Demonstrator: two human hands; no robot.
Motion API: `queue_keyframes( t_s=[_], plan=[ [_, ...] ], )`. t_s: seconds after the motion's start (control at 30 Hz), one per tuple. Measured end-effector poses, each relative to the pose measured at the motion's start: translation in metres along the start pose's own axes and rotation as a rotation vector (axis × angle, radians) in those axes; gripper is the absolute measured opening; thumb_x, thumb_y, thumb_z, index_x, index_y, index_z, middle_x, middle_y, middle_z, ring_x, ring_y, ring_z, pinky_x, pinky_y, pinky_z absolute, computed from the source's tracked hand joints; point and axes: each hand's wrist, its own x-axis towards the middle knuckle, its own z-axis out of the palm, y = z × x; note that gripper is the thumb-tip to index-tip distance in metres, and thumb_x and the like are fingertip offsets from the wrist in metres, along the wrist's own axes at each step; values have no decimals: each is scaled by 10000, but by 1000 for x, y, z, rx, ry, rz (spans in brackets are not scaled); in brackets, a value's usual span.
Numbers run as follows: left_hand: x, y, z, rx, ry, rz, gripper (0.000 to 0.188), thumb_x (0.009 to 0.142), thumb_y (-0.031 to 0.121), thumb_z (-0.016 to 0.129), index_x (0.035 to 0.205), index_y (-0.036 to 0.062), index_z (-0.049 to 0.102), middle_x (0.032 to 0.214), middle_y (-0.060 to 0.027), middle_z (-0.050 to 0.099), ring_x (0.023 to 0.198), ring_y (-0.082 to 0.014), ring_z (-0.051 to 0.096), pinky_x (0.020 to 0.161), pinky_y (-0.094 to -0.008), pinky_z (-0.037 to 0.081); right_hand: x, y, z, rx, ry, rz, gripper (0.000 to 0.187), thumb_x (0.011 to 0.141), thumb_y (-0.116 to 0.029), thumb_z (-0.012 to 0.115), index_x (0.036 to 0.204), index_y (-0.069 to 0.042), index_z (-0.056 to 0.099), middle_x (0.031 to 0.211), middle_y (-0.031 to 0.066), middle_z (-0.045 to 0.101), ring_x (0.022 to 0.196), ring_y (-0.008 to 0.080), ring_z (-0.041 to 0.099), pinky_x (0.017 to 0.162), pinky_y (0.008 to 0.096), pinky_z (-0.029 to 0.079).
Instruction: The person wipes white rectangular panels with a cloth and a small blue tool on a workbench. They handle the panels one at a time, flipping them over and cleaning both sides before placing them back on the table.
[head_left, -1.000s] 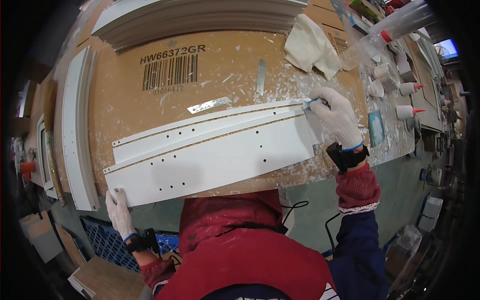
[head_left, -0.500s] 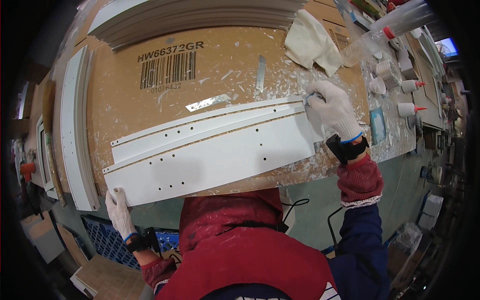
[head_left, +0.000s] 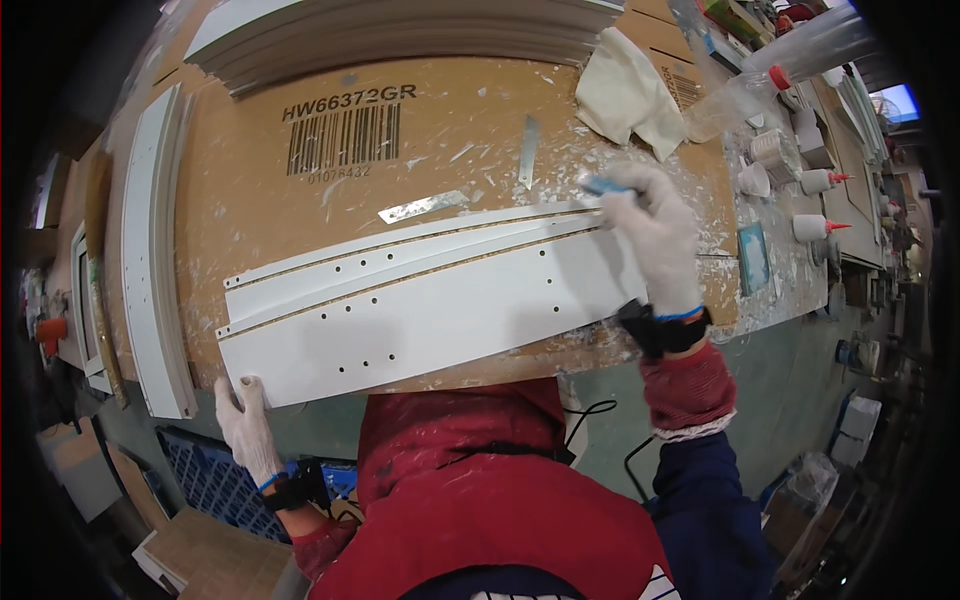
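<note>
Two long white panels (head_left: 430, 325) with drilled holes and a groove along the far edge lie overlapped on the cardboard near the front edge of the bench. My gloved left hand (head_left: 248, 425) grips the near panel's front left corner, thumb on top. Over the right end of the panels is my gloved right hand (head_left: 655, 235), closed around a small blue tool (head_left: 605, 185); blur hides its exact kind and tip. Two thin metal strips, one lying crosswise (head_left: 422, 207) and one lengthwise (head_left: 528, 152), rest beyond the panels.
Stacked white boards stand at the far side (head_left: 400, 40) and at the left (head_left: 150, 260). A cream cloth (head_left: 630, 95), a clear bottle (head_left: 735, 95), white cups (head_left: 775, 150) and red-tipped glue bottles (head_left: 820, 228) are at the right. White flakes litter the cardboard (head_left: 460, 110).
The near panel has shifted slightly to the right, with my left hand still at its corner. My right hand has moved left and nearer over the panel's end, and the blue tool shows more.
</note>
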Motion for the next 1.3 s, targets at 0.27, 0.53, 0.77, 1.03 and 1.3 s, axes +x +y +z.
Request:
queue_keyframes(
  t_s=[0.27, 0.53, 0.77, 1.03, 1.3],
  plan=[
    [-51, 65, 20, 84, -844, 236, 396, 997, 275, 477, 1264, -12, 530, 1310, -132, 517, 1177, -215, 525, 964, -338, 444, -100, -10, 175, 82, -398, -446, 276, 754, 2, 701, 1010, -67, 624, 974, 96, 619, 811, 234, 623, 698, 319, 517],
    [-59, 67, 47, -1345, -750, -171, 354, 988, 234, 512, 1195, -52, 534, 1232, -152, 584, 1089, -210, 581, 963, -339, 470, -70, -29, 163, -245, -345, -958, 242, 753, -237, 700, 917, -76, 620, 852, 62, 600, 815, 277, 594, 721, 395, 486],
    [5, -13, 9, -606, 99, 113, 51, 871, -6, 582, 899, -3, 624, 953, -94, 642, 886, -146, 591, 803, -271, 484, 88, 24, 75, -1252, -64, -235, 449, 798, -440, 582, 877, -2, 647, 883, 234, 652, 870, 404, 613, 772, 483, 459],
    [26, -50, 14, -427, 66, -39, 356, 831, 128, 678, 1157, -7, 628, 1105, -137, 647, 994, -197, 621, 849, -307, 491, 106, 59, 95, -1410, -7, -236, 335, 813, -309, 577, 826, 16, 660, 831, 278, 655, 819, 428, 650, 748, 509, 511],
    [25, -36, 13, -316, -35, -19, 382, 828, 185, 679, 1173, 27, 632, 1128, -161, 646, 1029, -247, 631, 876, -345, 489, 120, 51, 94, -1316, -52, 35, 341, 769, -286, 596, 823, 44, 661, 768, 264, 649, 765, 409, 658, 682, 478, 511]
  ],
)
